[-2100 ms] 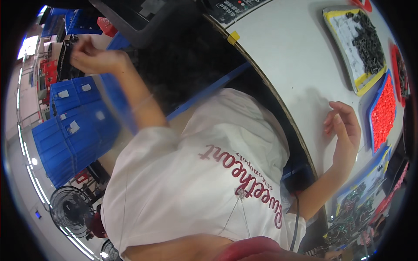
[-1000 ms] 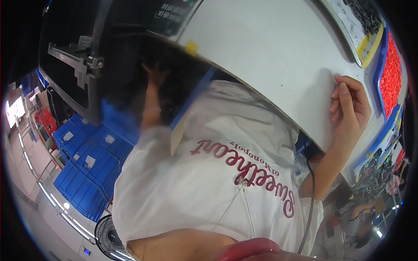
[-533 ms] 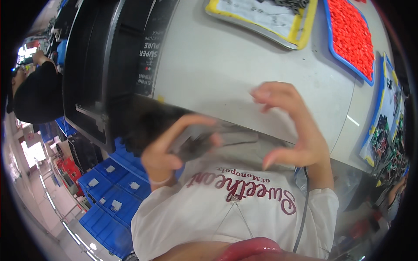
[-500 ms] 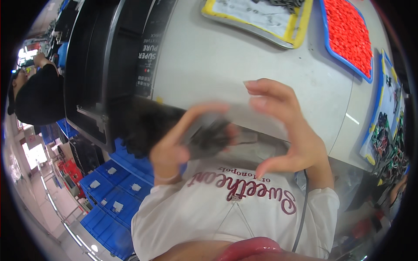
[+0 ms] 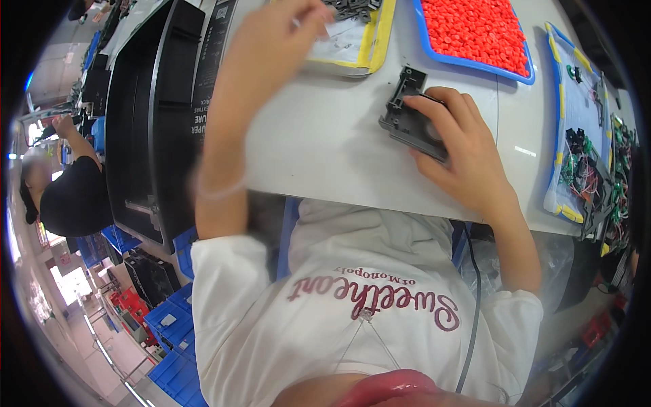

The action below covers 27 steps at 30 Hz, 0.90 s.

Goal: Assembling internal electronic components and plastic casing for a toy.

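My right hand (image 5: 461, 139) grips a black plastic housing (image 5: 408, 121) by its right end, thumb below and fingers over the top. The housing is a shallow, open-sided shell with small ribs and posts inside, held just over or on the pale worktop (image 5: 325, 152); which of the two I cannot tell. My left hand (image 5: 281, 34) reaches across to the yellow-edged tray (image 5: 371, 41), its fingers bent at a heap of dark small parts (image 5: 354, 9). The fingertips are blurred, so whether they hold a part is unclear.
A blue tray (image 5: 424, 34) full of red caps lies at the far right. Beside it another tray (image 5: 553, 129) carries wired parts. A deep black bin (image 5: 159, 136) stands at my left, with blue crates (image 5: 169, 322) below and a person in black (image 5: 74, 197) beyond.
My left hand has left a blurred dark thing near my lap and stretched forward to the tray. My right hand, empty and curled before, now holds the black housing above the worktop.
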### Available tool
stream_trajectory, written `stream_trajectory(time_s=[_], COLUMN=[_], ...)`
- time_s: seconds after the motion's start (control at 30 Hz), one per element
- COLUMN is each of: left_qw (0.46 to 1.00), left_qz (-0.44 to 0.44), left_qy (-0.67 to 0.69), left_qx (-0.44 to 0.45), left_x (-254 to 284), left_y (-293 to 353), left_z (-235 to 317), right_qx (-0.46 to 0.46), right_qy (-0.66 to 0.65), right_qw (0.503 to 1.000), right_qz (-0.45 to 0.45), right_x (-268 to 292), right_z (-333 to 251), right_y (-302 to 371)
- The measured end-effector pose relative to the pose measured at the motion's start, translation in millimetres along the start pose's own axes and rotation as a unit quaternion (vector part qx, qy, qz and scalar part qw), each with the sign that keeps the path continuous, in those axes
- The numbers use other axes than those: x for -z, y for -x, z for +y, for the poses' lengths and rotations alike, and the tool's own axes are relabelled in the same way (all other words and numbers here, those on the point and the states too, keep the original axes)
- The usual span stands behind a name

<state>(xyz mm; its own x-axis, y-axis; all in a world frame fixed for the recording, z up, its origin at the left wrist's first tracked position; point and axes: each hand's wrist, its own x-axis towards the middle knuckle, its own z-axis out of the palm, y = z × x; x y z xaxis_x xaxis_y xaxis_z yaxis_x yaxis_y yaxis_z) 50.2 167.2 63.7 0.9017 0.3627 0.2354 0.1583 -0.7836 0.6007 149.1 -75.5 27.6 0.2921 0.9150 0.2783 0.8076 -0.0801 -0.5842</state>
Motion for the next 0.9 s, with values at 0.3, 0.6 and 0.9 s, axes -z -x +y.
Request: stream_trajectory(time_s=[0.3,0.6,0.9], left_qw=[0.995,0.986,0.997], left_qz=[0.026,0.060,0.046], left_qy=[-0.052,-0.154,-0.017], left_qx=[0.076,0.035,0.055], left_x=[-23,-20,-5], left_y=[-43,-40,-25], left_z=[-89,-66,-21], right_qx=[0.005,-0.155,-0.084], right_qy=[0.141,0.136,0.231], right_qw=[0.987,0.977,0.969], right_qz=[-0.072,0.056,0.032], right_x=[43,81,68], right_z=[15,105,114], right_y=[-13,-109,-132])
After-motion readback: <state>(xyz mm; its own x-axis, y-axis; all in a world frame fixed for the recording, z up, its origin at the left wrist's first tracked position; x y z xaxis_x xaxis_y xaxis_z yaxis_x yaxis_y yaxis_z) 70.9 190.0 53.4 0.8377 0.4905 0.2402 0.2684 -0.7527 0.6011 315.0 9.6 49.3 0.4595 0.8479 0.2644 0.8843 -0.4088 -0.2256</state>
